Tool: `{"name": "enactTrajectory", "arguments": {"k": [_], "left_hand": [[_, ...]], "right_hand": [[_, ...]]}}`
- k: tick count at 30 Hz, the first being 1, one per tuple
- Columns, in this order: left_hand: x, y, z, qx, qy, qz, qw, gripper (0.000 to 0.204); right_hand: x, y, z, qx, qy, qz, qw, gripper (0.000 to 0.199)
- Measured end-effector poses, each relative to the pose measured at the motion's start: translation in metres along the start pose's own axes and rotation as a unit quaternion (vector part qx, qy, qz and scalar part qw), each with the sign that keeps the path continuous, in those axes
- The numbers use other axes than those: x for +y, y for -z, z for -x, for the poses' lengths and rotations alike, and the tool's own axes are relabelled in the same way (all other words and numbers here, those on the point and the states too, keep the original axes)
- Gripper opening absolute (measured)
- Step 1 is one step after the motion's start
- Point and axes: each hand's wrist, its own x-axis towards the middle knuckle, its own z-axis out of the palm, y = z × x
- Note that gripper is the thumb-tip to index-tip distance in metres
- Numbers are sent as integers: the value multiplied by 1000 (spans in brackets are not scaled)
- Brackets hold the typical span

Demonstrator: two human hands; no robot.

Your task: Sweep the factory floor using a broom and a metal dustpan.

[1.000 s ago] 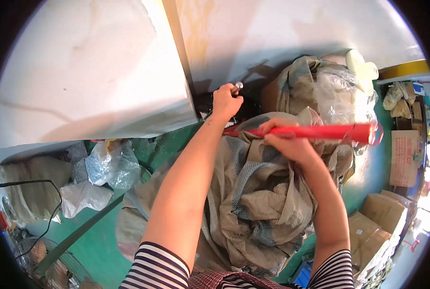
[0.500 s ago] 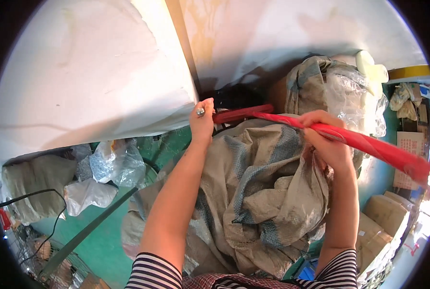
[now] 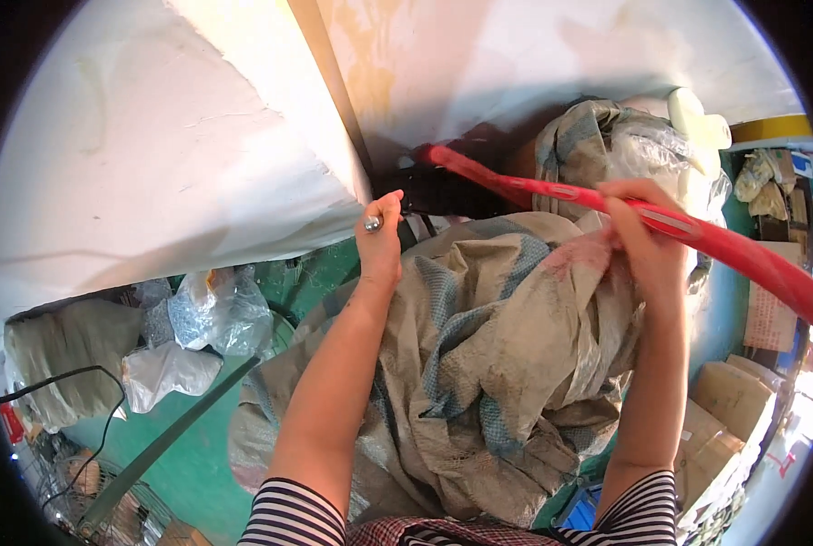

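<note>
In front of me slumps a large woven sack (image 3: 479, 337), grey-brown with blue stripes and heavily creased. My right hand (image 3: 648, 227) is closed around a long red plastic strip (image 3: 561, 191), above the gathered upper right part of the sack. One end of the strip hangs loose over the dark gap behind the sack; the other runs off to the right. At the sack's upper left, my left hand (image 3: 379, 246) is closed on a tool with a round metal end (image 3: 373, 224). The rest of that tool is hidden in the hand.
Behind the sack on the right stands another woven sack (image 3: 579, 150) with clear plastic on it. A white-covered block (image 3: 179, 164) fills the far left. Cardboard boxes (image 3: 734, 409) line the right. Plastic bags (image 3: 220, 314), a green pole (image 3: 170, 446) and a black cable (image 3: 120, 382) lie left.
The red strip's far end has come away from beside my left hand and swung up and back. My right hand has shifted slightly right and up, and the sack's folds have moved.
</note>
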Motion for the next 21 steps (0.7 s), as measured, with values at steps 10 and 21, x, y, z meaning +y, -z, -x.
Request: {"name": "enactTrajectory", "arguments": {"k": [10,21], "left_hand": [[-25,6,-39,-109,50,-214,969,19],[24,-44,-15,5,-68,64,996,23]], "right_hand": [[83,-22,-7,-100,-45,95,989,15],[45,10,24,-57,-24,62,996,13]]}}
